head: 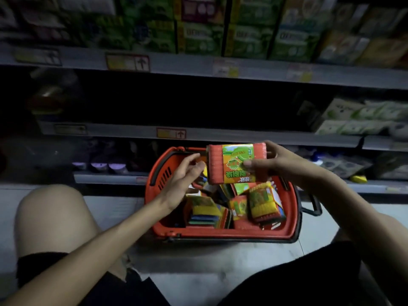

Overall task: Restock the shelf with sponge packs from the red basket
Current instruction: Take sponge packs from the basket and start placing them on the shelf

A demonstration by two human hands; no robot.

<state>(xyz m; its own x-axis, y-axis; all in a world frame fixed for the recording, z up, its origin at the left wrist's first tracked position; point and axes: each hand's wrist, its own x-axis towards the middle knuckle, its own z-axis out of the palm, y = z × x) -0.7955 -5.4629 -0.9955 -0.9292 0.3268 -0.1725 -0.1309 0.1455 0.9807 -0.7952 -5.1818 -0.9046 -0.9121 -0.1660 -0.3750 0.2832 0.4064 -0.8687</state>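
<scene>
A red basket [223,234] sits on the floor between my knees, holding several sponge packs [263,200] in red, yellow and green wrappers. My right hand [276,162] grips one red sponge pack [234,163] with a green and yellow label, lifted above the basket's far side. My left hand [183,173] hovers just left of that pack with relaxed fingers, fingertips near its left edge. The middle shelf [198,134] behind the basket is dark, and its contents in the centre cannot be made out.
White and green packages [362,117] fill the middle shelf's right end. Green boxes [220,38] line the upper shelf. The lowest shelf [110,178] carries small purple items at the left. The basket's black handle [313,206] hangs to its right. My knee [53,217] is at left.
</scene>
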